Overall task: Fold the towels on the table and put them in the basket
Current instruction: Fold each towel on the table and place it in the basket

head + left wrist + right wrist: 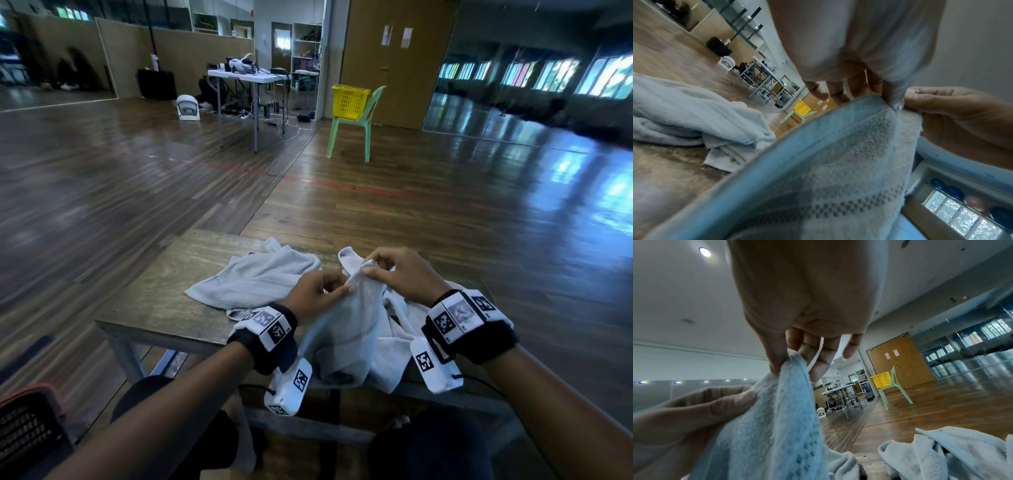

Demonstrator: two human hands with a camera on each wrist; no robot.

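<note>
A pale blue-grey towel hangs from both my hands over the near edge of the wooden table. My left hand pinches its top hem between thumb and fingers, and my right hand pinches the same hem just to the right. The wrist views show the towel bunched between thumb and fingers. A second towel lies crumpled on the table to the left. More towel cloth is heaped under my right wrist. The yellow basket sits on a green chair far across the room.
Wooden floor stretches between the table and the chair. A white folding table with gear and cables stands at the back left, with a fan on the floor beside it. A dark orange-rimmed crate sits by my left knee.
</note>
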